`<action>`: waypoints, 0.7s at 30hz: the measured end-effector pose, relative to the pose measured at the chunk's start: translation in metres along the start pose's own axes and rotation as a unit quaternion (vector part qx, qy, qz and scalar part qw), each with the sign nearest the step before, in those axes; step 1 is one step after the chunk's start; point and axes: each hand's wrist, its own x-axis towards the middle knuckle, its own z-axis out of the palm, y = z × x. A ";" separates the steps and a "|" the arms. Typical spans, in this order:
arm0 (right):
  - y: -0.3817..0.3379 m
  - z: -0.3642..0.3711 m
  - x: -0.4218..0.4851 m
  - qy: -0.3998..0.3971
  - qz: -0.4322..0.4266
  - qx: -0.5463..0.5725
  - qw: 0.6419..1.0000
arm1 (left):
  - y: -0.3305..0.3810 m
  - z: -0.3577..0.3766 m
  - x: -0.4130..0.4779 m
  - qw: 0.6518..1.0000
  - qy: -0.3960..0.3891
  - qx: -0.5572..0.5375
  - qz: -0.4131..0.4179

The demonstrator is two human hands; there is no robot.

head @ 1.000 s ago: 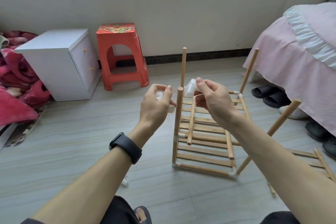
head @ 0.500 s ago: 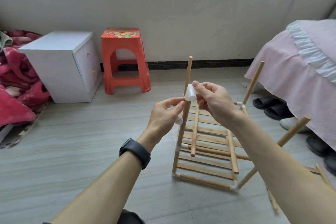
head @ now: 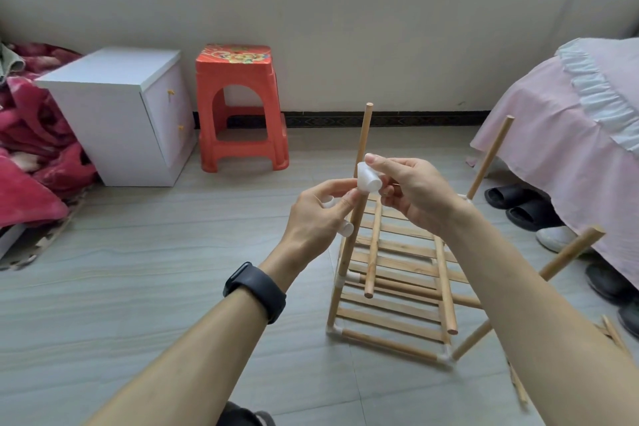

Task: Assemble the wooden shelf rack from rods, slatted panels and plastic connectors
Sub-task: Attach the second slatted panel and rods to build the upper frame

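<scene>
In front, right hand (head: 413,195) pinches white connector (head: 368,180). Left hand (head: 318,218) curls round spare connectors (head: 346,228), fingertips just beside pinched one. Top of upright rod (head: 349,242) sits right under it, rod's long way up-down, leaning a bit. Right hand nearer. Rack (head: 390,320) stands on floor (head: 138,287)

Orange-red stool (head: 242,149) with multicoloured printed top, upper middle; white cabinet (head: 114,114) at left; pink bedcover (head: 553,135), white frill, right; pale tan rack (head: 390,287); white connector (head: 368,180); black wristband (head: 256,290); grey streaked floor (head: 138,287).
</scene>
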 end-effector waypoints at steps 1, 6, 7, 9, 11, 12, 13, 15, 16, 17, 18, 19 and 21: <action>0.000 -0.001 0.001 0.000 0.003 -0.001 1.000 | -0.001 0.000 0.001 1.000 0.000 0.000 0.001; 0.002 -0.011 0.005 -0.029 0.036 0.036 0.998 | -0.001 0.006 0.004 1.000 -0.007 -0.010 0.003; 0.002 -0.013 0.005 -0.045 0.044 0.054 0.997 | 0.000 0.008 0.004 1.000 -0.010 -0.014 0.003; 0.003 -0.012 0.005 -0.050 0.040 0.065 0.996 | 0.002 0.012 0.004 1.000 -0.003 -0.012 0.005; 0.004 -0.007 0.005 0.002 0.012 0.002 1.000 | 0.004 0.015 0.005 1.000 0.010 0.007 0.018; 0.006 -0.005 0.003 0.040 -0.005 -0.047 0.998 | 0.005 0.016 0.005 0.999 0.012 0.017 0.025; 0.008 -0.003 -0.001 0.071 -0.025 -0.092 0.993 | 0.006 0.017 0.006 0.999 0.011 0.024 0.031; 0.013 -0.006 -0.011 0.099 -0.085 -0.163 0.978 | 0.007 0.017 0.007 0.999 0.010 0.030 0.035; 0.017 -0.009 -0.017 0.102 -0.126 -0.201 0.966 | 0.006 0.017 0.007 0.999 0.016 0.034 0.035; 0.019 -0.012 -0.021 0.099 -0.159 -0.239 0.953 | 0.006 0.016 0.007 0.998 0.024 0.039 0.035; 0.019 -0.014 -0.024 0.092 -0.178 -0.270 0.942 | 0.005 0.016 0.007 0.998 0.030 0.041 0.033; 0.018 -0.015 -0.026 0.082 -0.181 -0.292 0.935 | 0.004 0.017 0.007 0.998 0.032 0.041 0.032; 0.018 -0.015 -0.027 0.060 -0.174 -0.317 0.930 | 0.002 0.018 0.006 0.998 0.030 0.045 0.034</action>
